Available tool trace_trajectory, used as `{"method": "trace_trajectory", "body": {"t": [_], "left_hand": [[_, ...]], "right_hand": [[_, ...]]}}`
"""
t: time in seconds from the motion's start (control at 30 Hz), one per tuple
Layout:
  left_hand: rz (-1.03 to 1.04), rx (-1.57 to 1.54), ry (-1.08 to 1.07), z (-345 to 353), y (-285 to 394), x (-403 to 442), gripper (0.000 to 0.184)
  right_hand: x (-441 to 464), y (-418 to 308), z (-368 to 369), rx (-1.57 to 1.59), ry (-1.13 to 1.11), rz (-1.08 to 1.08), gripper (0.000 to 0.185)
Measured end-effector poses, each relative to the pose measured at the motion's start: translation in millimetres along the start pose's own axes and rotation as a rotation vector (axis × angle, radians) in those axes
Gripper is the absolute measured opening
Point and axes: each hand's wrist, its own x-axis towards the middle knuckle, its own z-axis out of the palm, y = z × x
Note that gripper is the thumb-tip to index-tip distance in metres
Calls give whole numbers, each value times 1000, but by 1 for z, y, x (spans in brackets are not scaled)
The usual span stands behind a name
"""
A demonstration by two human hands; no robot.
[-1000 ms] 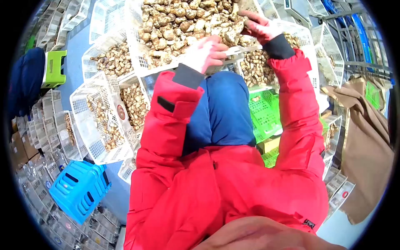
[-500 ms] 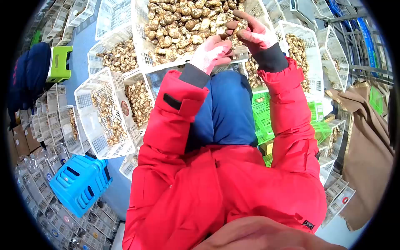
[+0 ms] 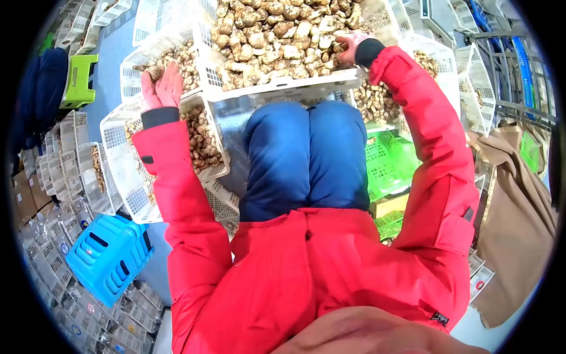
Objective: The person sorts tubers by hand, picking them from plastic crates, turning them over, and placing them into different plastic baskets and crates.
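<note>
A large white crate (image 3: pixel 283 85) in front of my knees is heaped with lumpy brown-and-cream mushrooms (image 3: pixel 283 44). At the right side of this heap, my right hand (image 3: pixel 352 47) has its fingers curled round a mushroom, partly hidden among the others. My left hand (image 3: pixel 162 89) is palm up over the left-hand crates, fingers stretched out. A darker mushroom (image 3: pixel 153 72) lies by its thumb and fingertips; whether they touch it I cannot tell. Both hands wear pinkish, soiled gloves. Behind the left hand stands a white crate (image 3: pixel 131 74) partly filled with smaller mushrooms.
More mushroom crates (image 3: pixel 203 138) stand close on my left, with another crate (image 3: pixel 439 50) on the right. A green crate (image 3: pixel 389 162) is beside my right knee. A blue stool (image 3: pixel 109 256) and a green stool (image 3: pixel 81 81) are to the left; brown cloth (image 3: pixel 513 224) hangs right.
My hands have moved apart from together over the heap. The left swung out to the left-hand crates; the right, which held a mushroom, shifted down to the heap's right side.
</note>
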Motion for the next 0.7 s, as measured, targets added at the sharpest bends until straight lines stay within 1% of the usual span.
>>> {"method": "trace_trajectory", "body": {"t": [0.03, 0.07, 0.1, 0.13, 0.2, 0.23, 0.27, 0.33, 0.4, 0.43, 0.47, 0.53, 0.6, 0.63, 0.67, 0.7], "left_hand": [[4, 34, 73, -5, 5, 4, 53], [12, 67, 138, 0, 7, 5, 54], [96, 107, 197, 5, 4, 5, 53], [99, 124, 128, 9, -2, 5, 52], [105, 157, -3, 30, -17, -6, 49], [94, 237, -22, 43, -27, -12, 45], [84, 288, -33, 62, -39, -19, 44], [102, 395, -56, 97, -73, -34, 43], [-35, 450, -165, 116, -109, -36, 40], [-98, 557, -371, 125, -127, -39, 42], [-161, 664, -575, 135, -143, -43, 45], [-445, 560, -530, 154, -173, -47, 45], [-511, 435, -399, 165, -195, -56, 45], [-520, 403, -371, 166, -203, -54, 40], [-462, 425, -380, 166, -209, -56, 38], [-406, 447, -388, 167, -213, -59, 36]], "right_hand": [[12, -3, 17, -87, -77, 47, 65], [22, -4, 24, -163, -129, 62, 64], [28, 0, 27, -176, -109, 50, 56], [30, 7, 30, -190, -96, 40, 48], [26, 8, 25, -222, 25, 28, 48], [18, 9, 16, -37, 180, 43, 50], [15, 16, 8, 136, 213, 16, 47], [-23, -2, -22, 880, 132, -49, 48], [-48, -7, -36, 1194, 29, -273, 52], [-52, -5, -31, 1372, 14, -377, 58], [-68, -21, -40, 1326, 41, -358, 59], [-79, -38, -36, 1416, 115, -471, 58], [-83, -47, -31, 1482, 126, -519, 60], [-85, -52, -32, 1520, 128, -553, 62], [-89, -57, -31, 1542, 171, -607, 64], [-88, -64, -26, 1596, 208, -574, 65]]}}
